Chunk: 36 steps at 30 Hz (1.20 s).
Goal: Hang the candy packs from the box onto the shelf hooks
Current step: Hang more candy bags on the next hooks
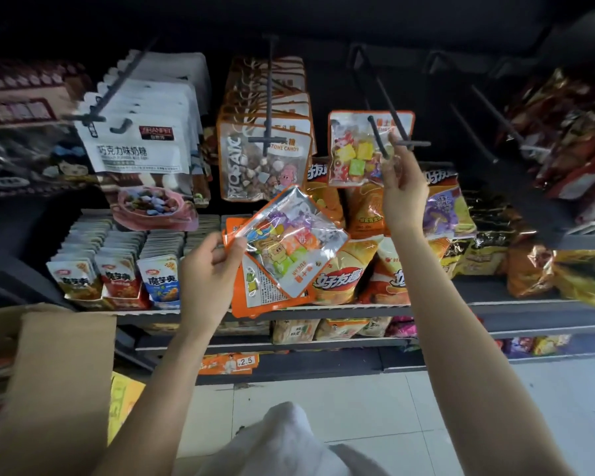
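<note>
My left hand grips a small stack of orange-edged clear candy packs in front of the middle shelf. One matching candy pack hangs on a black shelf hook at upper centre. My right hand is raised beside that pack, its fingers pinching the pack's lower right edge near the hook's tip. The cardboard box stands open at lower left; its contents are hidden.
Left of the hook hang orange stone-candy bags and white milk-candy bags on their own hooks. Bare hooks jut out to the right. Chip bags and small snack boxes fill the shelf below.
</note>
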Motion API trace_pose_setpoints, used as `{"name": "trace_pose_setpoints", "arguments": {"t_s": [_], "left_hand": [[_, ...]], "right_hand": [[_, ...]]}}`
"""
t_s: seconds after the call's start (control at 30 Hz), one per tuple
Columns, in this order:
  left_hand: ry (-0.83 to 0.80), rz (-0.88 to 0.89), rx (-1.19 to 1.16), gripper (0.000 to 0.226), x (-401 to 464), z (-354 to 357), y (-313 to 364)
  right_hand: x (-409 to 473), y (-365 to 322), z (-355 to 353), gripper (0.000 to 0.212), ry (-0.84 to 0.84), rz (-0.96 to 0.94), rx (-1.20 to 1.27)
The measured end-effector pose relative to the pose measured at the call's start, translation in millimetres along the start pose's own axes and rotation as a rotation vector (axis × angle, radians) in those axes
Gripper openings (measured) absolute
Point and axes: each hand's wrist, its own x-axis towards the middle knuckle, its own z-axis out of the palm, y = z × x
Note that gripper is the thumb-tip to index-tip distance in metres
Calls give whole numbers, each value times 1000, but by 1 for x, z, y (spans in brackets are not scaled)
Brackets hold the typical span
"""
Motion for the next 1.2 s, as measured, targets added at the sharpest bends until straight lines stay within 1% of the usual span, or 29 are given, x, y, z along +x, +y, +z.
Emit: {"name": "trace_pose_setpoints", "arguments": {"t_s": [0.07, 0.1, 0.17, 0.2, 0.23, 0.27, 0.3, 0.37, 0.4, 0.47, 0.5, 0.57, 0.63, 0.7, 0.73, 0.83, 0.9, 0.93, 0.97, 1.03, 1.1, 1.2], "left_hand": [[-2, 4, 4, 16, -1, -2, 2], [0, 12, 9, 15, -1, -3, 3], [6, 42, 19, 21, -2, -3, 4], [7, 61, 28, 27, -2, -4, 4], [8, 80, 38, 32, -2, -3, 3], [10, 92, 49, 33, -2, -3, 2], [13, 94, 57, 31, -2, -1, 1], [21, 58, 25, 19, -4, 3, 3], [26, 37, -8, 12, -6, 5, 4], [30, 21, -58, 5, -9, 10, 8], [24, 21, -76, 5, -11, 12, 9], [-5, 36, -97, 6, -13, 15, 10], [-49, 58, -96, 9, -14, 17, 10], [-83, 53, -107, 6, -15, 17, 10], [-92, 44, -121, 4, -15, 17, 11], [-93, 27, -150, 11, -14, 15, 12], [-100, 39, -133, 13, -13, 14, 14], [-106, 52, -120, 14, -12, 14, 16], [-116, 71, -101, 15, -12, 15, 18], [-142, 106, -55, 16, -9, 19, 23], [-162, 127, -15, 14, -4, 25, 25], [-181, 148, 29, 6, 4, 32, 25]], "right_hand": [[1, 3, 4, 41, -36, 22, -72], [-4, 2, 2, 42, -21, 41, -90], [-24, -4, -5, 39, 30, 90, -16], [-38, -10, -10, 36, 14, 83, 28], [-51, -17, -15, 33, -42, 60, 29], [-65, -24, -20, 34, -139, 47, 10], [-79, -31, -24, 41, -246, 66, -3], [-103, -39, -27, 56, -386, 219, -8], [-113, -39, -27, 53, -431, 298, 15], [-129, -35, -23, 30, -479, 366, 95], [-135, -34, -20, 20, -456, 370, 137], [-140, -35, -17, 7, -341, 351, 229], [-141, -37, -20, 7, -186, 284, 286], [-135, -38, -29, 11, -41, 143, 210], [-130, -38, -36, 12, -11, 48, 152], [-105, -42, -55, 14, -51, -185, 71], [-83, -45, -61, 8, -111, -254, -19], [-72, -45, -62, 12, -127, -273, -62], [-62, -47, -62, 15, -140, -272, -77], [-46, -48, -62, 12, -151, -217, -38], [-36, -50, -60, 10, -143, -165, 13], [-24, -53, -59, 7, -134, -154, 46]]}}
